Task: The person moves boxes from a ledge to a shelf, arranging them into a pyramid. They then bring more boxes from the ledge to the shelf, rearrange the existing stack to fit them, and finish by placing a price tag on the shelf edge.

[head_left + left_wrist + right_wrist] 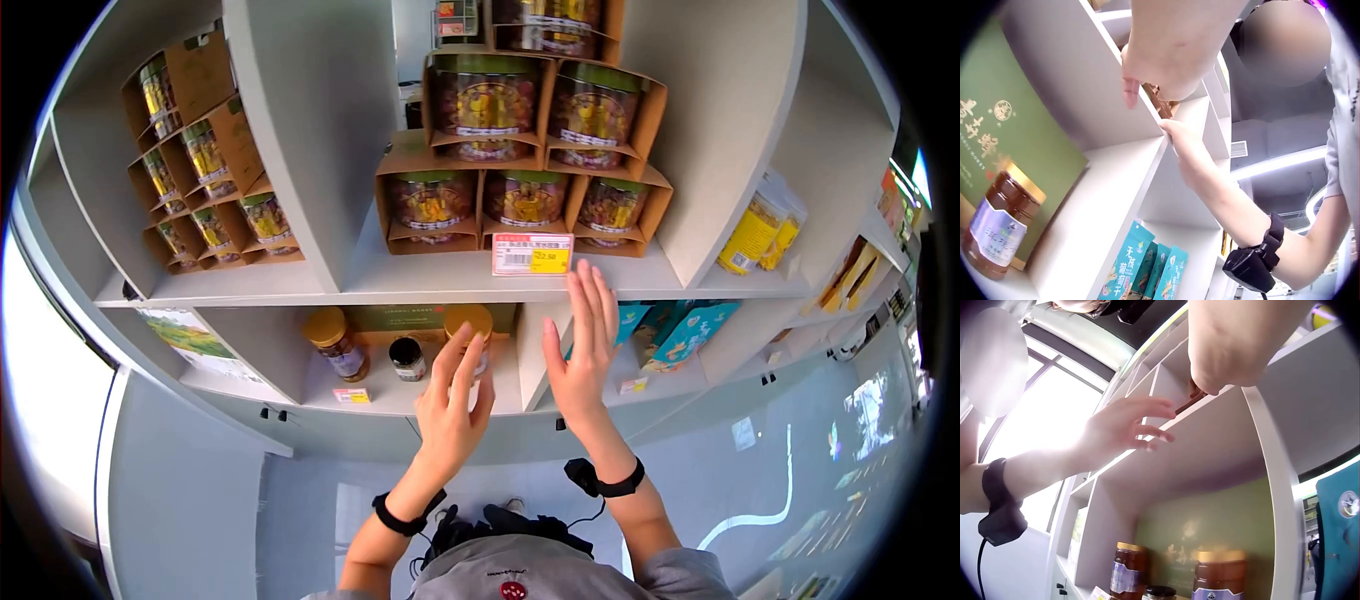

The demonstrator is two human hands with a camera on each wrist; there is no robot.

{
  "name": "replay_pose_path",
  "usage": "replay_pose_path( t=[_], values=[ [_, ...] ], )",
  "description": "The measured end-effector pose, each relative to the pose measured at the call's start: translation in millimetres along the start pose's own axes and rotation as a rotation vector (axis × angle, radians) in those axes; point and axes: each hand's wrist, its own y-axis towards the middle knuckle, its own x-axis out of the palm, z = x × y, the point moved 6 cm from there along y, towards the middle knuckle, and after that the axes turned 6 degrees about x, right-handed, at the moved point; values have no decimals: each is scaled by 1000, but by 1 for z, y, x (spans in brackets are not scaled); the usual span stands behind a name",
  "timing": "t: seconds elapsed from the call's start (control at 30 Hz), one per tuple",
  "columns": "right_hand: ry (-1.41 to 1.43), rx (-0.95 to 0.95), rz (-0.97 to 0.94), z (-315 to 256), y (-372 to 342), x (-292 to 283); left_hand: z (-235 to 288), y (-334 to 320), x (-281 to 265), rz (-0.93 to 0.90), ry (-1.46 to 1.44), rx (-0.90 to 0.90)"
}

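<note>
Both hands are raised in front of a white shelf unit, holding nothing. My left hand (455,405) has loosely bent, spread fingers and overlaps the lower compartment and a gold-lidded jar (468,320) in the head view. To its right, my right hand (585,350) stands upright with straight fingers. Its fingertips come right up to a red-and-yellow price tag (533,255) on the shelf edge. Above the tag, green-lidded jars (487,95) sit stacked in brown cardboard carriers (655,205). In the right wrist view the left hand (1125,428) shows relaxed fingers near the shelf edge.
Below stand another gold-lidded jar (337,345), a small black-lidded jar (407,358) and a green box (1016,119). Teal packets (690,335) fill the compartment to the right, under yellow-labelled containers (755,235). Smaller jars in cardboard carriers (205,150) stand left, beyond an upright divider (310,130).
</note>
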Motion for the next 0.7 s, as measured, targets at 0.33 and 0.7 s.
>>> replay_pose_path(
  t=[0.33,0.7],
  values=[
    [310,81,-467,11,-123,26,-90,-188,-89,-60,168,-649],
    [397,75,-964,-46,-175,99,-128,-232,-112,-168,221,-787]
  ],
)
